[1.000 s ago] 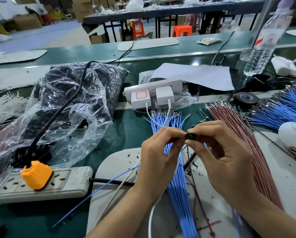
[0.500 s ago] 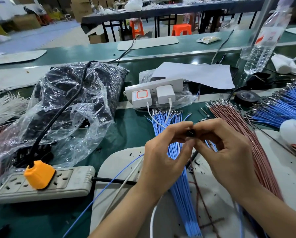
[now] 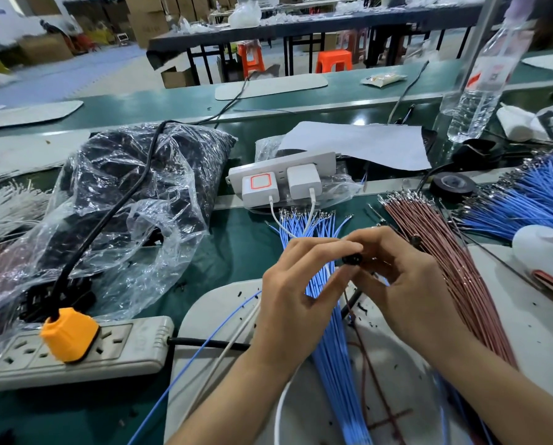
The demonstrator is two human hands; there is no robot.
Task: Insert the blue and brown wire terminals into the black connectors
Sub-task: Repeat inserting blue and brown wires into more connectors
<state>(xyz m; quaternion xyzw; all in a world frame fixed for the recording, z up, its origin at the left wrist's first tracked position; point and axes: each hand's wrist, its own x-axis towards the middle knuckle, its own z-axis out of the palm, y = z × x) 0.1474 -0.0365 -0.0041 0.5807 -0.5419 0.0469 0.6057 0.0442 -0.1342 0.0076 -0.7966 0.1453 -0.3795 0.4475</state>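
both hands up over the green bench, mid-front. left hand (image 3: 296, 293) & right hand (image 3: 407, 284) pinch a small black connector (image 3: 352, 259) between fingertips, other fingers curled. blue wires (image 3: 330, 348) lie fanned right under the hands, brown wires (image 3: 455, 271) just beside, toward the bench's right edge.

Power strip (image 3: 133, 343) with orange plug (image 3: 68, 336) — plastic bag (image 3: 124, 200), water bottle (image 3: 481, 81)

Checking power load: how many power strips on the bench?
2: grey power strip at front left holding an orange plug; white power strip at centre back with two white chargers. Others may be hidden.
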